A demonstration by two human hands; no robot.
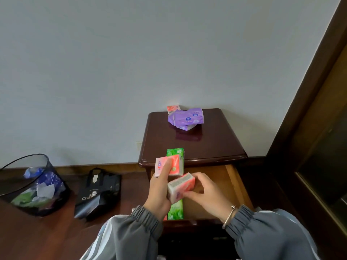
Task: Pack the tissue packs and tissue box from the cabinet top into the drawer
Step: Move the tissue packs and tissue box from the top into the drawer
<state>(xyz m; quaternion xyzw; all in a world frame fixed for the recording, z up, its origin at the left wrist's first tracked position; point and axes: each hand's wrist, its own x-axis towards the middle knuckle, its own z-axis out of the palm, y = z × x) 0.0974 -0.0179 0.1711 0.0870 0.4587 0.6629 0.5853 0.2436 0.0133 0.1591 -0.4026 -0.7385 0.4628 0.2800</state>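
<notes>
Cabinet top [216,139]: dark glossy wood with rounded edges, set against a plain pale wall [112,62]. Floor [47,237]: dark boards.

At the far edge lie crinkled purple tissue packs [187,118] of soft film, with a small pink pack [173,108] behind them.

The drawer [214,182], of light bare wood, stands open. A green box [175,209] lies along its left side.

Above the drawer, the left hand [158,192] holds an upper pink pack [177,166]. The right hand [204,190] grips a lower pink pack [180,186].

On the left floor stand a black mesh wastebasket [28,184] and a black bag [97,192].
</notes>
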